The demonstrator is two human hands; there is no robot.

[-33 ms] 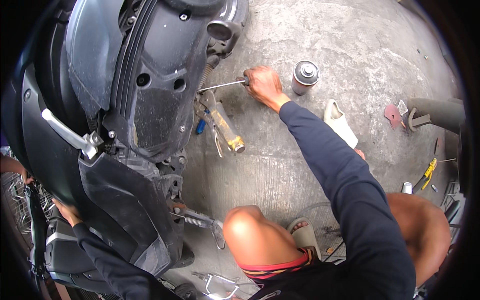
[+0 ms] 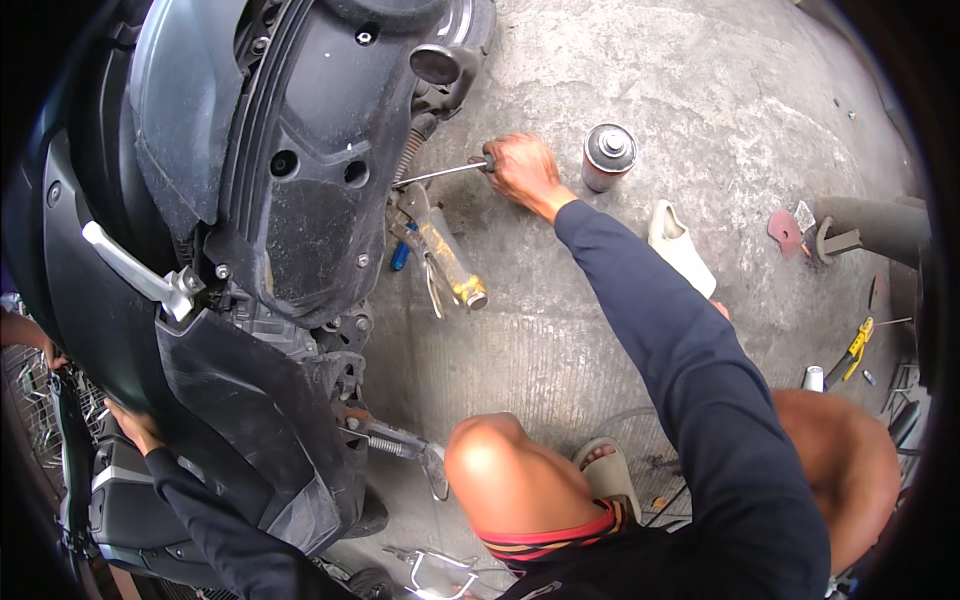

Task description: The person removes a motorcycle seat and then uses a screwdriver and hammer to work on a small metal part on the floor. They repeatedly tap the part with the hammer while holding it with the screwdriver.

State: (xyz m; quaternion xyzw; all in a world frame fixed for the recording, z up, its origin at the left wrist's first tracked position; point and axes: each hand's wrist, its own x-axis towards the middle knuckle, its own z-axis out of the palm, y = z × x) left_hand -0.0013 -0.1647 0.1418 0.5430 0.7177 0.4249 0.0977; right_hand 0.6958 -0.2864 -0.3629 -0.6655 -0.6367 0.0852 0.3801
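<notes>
My right hand [image 2: 527, 172] is closed round the dark handle of a screwdriver [image 2: 445, 173]. Its thin metal shaft points left, and the tip meets the lower edge of a dark motor scooter [image 2: 310, 200] beside a coiled spring. Just below the tip, a worn metal stand leg with yellow paint [image 2: 450, 258] sticks out over the floor. My left hand [image 2: 138, 424] lies against the scooter's black bodywork at the lower left, its fingers partly hidden but seemingly stretched out. A spray can [image 2: 609, 158] stands upright to the right of my right hand.
A blue-handled tool [image 2: 401, 256] lies by the stand leg. Pale slip-on shoes [image 2: 680, 245], a reddish disc [image 2: 785, 232] and yellow-handled pliers [image 2: 858, 345] are on the concrete at right. Another person's hand [image 2: 45, 345] shows at the far left edge, near a metal rack.
</notes>
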